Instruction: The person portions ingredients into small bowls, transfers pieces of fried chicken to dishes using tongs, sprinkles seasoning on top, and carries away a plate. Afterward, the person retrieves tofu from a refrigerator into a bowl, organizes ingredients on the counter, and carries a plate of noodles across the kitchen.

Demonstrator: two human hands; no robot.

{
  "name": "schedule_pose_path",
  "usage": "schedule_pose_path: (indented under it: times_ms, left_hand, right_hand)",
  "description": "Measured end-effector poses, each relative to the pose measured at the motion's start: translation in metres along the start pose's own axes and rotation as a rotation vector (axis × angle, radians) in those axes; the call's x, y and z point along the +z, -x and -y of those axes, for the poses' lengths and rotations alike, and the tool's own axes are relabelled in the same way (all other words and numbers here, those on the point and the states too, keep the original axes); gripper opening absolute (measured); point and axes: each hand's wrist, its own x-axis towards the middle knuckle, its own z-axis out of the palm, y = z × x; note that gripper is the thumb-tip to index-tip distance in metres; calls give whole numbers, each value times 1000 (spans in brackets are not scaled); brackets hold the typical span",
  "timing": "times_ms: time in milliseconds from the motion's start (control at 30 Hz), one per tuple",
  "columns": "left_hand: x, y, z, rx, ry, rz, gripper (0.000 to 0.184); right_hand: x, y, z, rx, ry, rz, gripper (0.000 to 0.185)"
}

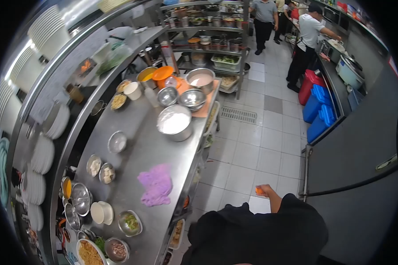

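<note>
My right hand point(264, 190) is held low over the tiled floor, its fingers closed around a small orange item point(259, 191) that I cannot identify. My left hand does not show; the dark clothing point(256, 234) fills the bottom of the view. To the left stands a steel counter point(137, 172) with a crumpled purple cloth point(156, 185) near its edge. Farther back on it is a large pot of white contents point(174, 122). A bowl of chopped greens point(130, 222) sits near the front, beside a bowl of pinkish pieces point(117, 250).
Stacked plates point(42, 154) fill the left shelves. A steel rack point(205, 31) with containers stands at the back. A co-worker point(307, 39) in a white shirt works at the right counter, by blue bins point(319, 110) and a red bin point(311, 86). Another person point(264, 17) stands farther away.
</note>
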Motion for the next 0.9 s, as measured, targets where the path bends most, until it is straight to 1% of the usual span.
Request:
schedule_pose_path:
  times_ms: [100, 167, 233, 267, 300, 333, 400, 433, 467, 500, 567, 600, 667, 700, 733, 767, 800, 833, 900]
  left_hand:
    - [36, 80, -4, -65, 73, 173, 41]
    - [75, 121, 9, -113, 116, 357, 42]
    - [122, 193, -3, -202, 115, 489, 41]
    - [162, 253, -33, -266, 94, 542, 40]
    - [195, 286, -33, -230, 75, 611, 44]
    - [228, 322, -40, -216, 71, 666, 42]
    - [291, 393, -56, -197, 139, 893, 35]
    - [326, 422, -55, -185, 153, 1006, 33]
    - [362, 452, -57, -167, 155, 1110, 30]
    - [396, 486, -61, -134, 188, 1191, 28]
    - [465, 555, -74, -198, 158, 1417, 27]
    - [490, 598, -90, -199, 147, 1503, 31]
    - [549, 669, -97, -210, 145, 1756, 36]
    - [570, 712, -104, -238, 131, 1777, 35]
    - [596, 749, -106, -199, 73, 1886, 34]
    - [611, 791, -119, -204, 95, 1956, 34]
    - [633, 828, -116, -221, 42, 2008, 34]
    - [651, 867, -114, -232, 41, 2056, 34]
    - [672, 940, -127, -262, -2, 2135, 31]
  right_hand:
    - [-24, -21, 54, -17, 2, -1, 22]
    - [-33, -33, 96, -73, -20, -35, 21]
    - [-41, -50, 145, -137, -31, 2, 22]
    - [-45, -57, 172, -164, -32, 23, 23]
    - [-49, -63, 199, -190, -37, 44, 24]
    - [-54, -66, 228, -228, -37, 34, 24]
    - [-77, -61, 276, -270, -66, -1, 24]
    - [-93, -57, 300, -334, -82, -7, 23]
    - [-108, -52, 319, -398, -98, -14, 22]
    - [-123, -47, 326, -399, -127, -35, 22]
    - [-177, -35, 348, -469, -203, -74, 20]
    - [-202, -30, 348, -458, -259, -148, 20]
    - [-250, -10, 326, -444, -334, -265, 19]
    - [-269, 2, 306, -450, -358, -299, 20]
    - [-298, -13, 270, -490, -423, -318, 21]
    - [-307, -3, 249, -445, -469, -465, 22]
    - [-314, 5, 227, -332, -499, -600, 23]
    - [-338, -18, 173, -317, -507, -627, 26]
    - [-329, -16, 105, -365, -773, -707, 36]
